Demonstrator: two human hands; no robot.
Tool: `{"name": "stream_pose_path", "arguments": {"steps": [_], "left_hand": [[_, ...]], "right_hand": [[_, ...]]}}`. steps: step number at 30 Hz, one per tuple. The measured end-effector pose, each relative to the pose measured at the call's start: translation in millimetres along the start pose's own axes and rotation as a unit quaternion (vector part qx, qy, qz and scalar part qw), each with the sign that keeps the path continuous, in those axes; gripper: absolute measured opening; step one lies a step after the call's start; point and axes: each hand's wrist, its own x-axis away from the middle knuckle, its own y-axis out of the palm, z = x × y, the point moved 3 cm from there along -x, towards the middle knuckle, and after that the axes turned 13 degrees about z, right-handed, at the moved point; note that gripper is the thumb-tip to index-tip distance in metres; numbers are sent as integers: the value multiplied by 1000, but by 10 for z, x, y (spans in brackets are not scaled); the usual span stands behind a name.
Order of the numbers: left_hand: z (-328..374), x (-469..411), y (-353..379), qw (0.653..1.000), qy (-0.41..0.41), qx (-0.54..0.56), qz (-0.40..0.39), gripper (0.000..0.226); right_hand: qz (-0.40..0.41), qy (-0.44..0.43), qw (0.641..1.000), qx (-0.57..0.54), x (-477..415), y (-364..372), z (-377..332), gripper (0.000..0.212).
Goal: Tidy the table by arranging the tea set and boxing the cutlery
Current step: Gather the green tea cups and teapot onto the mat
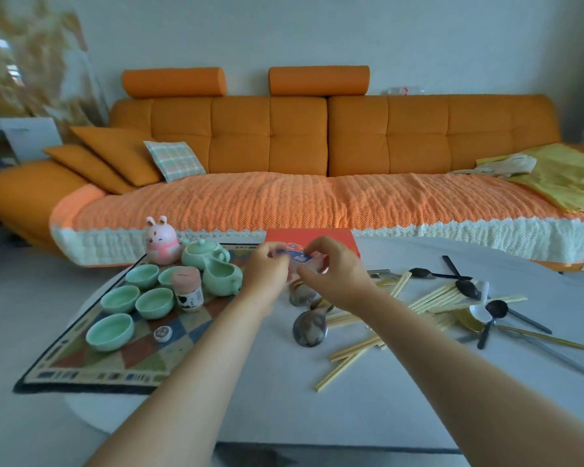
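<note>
Both my hands meet above the table's middle and hold a small red and blue box (300,257) between them. My left hand (267,267) pinches its left end; my right hand (334,271) curls over its right side. A larger orange box (334,239) lies flat behind them. On the patterned mat (91,369) at the left stand a green teapot (204,252), a green pitcher (221,276) and several green cups (110,332). Pale chopsticks (351,352), metal spoons (309,328) and black spoons (493,311) lie scattered at the right.
A pink rabbit figure (161,241) stands at the mat's far corner, a pink tin (188,293) among the cups, a small round token (162,333) on the mat. A white spoon (479,311) and gold cutlery (553,340) lie far right. An orange sofa (284,139) stands behind the white table (250,399).
</note>
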Motion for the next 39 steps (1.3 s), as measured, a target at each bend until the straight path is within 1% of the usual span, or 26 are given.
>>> {"name": "stream_pose_path", "arguments": {"steps": [1, 3, 6, 8, 10, 12, 15, 17, 20, 21, 23, 26, 28, 30, 32, 34, 39], "left_hand": [[-13, 24, -122, 1000, -20, 9, 8, 21], [-44, 46, -367, 999, -17, -24, 20, 23], [-103, 82, -744, 992, 46, -114, 24, 25], [-195, 97, -979, 982, 80, -172, 21, 27], [-300, 123, -1202, 961, 118, -251, 15, 31], [-369, 148, -1410, 931, 180, -318, 25, 30], [-446, 146, -1673, 890, 262, -371, 37, 25], [-517, 147, -1794, 864, 284, -415, 13, 29], [-616, 173, -1888, 842, 294, -452, -36, 39], [-632, 178, -1912, 839, 296, -455, -41, 40], [-671, 160, -1964, 837, 286, -465, -42, 34], [-709, 120, -2020, 843, 268, -465, -34, 27], [-645, 125, -2019, 851, 288, -438, -12, 25], [-539, 173, -1993, 867, 310, -390, -5, 25], [-500, 221, -1947, 877, 302, -371, -46, 29], [-526, 257, -1904, 879, 276, -380, -84, 29], [-493, 240, -1890, 876, 243, -408, -86, 20]], "right_hand": [[-20, 0, 1000, -9, 45, 74, -73, 43], [-60, 4, 998, -21, 143, 233, -205, 41], [-119, -14, 993, -9, 285, 465, -363, 34], [-151, -24, 988, -5, 379, 604, -456, 35], [-174, -26, 984, 6, 473, 739, -550, 41], [-188, -37, 980, 48, 574, 870, -633, 46], [-193, -47, 973, 116, 704, 1030, -712, 42], [-189, -65, 968, 151, 765, 1111, -762, 42], [-198, -92, 956, 198, 830, 1186, -836, 56], [-201, -94, 954, 203, 849, 1199, -852, 60], [-198, -90, 956, 196, 873, 1222, -869, 61], [-195, -59, 968, 148, 891, 1225, -898, 49], [-197, -53, 972, 114, 912, 1228, -925, 37], [-202, -68, 972, 101, 941, 1230, -941, 31], [-195, -81, 973, 91, 950, 1225, -930, 33], [-188, -87, 975, 80, 947, 1223, -903, 37], [-221, -90, 969, 64, 966, 1196, -898, 42]]}}
